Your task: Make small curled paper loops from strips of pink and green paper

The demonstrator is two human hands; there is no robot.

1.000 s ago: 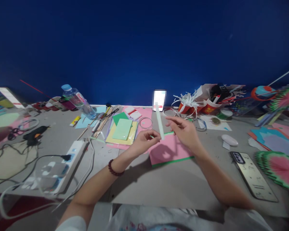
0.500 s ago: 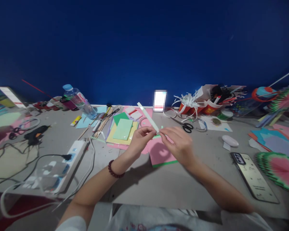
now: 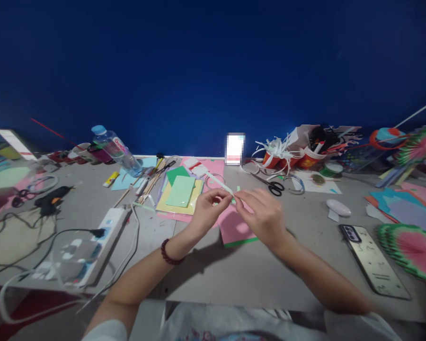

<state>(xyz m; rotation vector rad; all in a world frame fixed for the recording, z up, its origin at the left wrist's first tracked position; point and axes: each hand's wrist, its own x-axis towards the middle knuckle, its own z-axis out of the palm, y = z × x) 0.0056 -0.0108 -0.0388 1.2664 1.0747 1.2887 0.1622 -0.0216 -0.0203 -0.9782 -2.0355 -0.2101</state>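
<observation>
Both grips, left hand (image 3: 208, 208) and right hand (image 3: 263, 215), are clamped on one pale strip's (image 3: 218, 181) end above pink paper (image 3: 236, 229)

The left forearm (image 3: 147, 271) and right forearm (image 3: 310, 266) are slanting forward and inward. The left hand (image 3: 208, 208) is pinching between thumb and curled fingers; the right hand (image 3: 262, 215) is maintaining an opposing pinch, both sets of fingertips (image 3: 238, 199) lying close together.
</observation>
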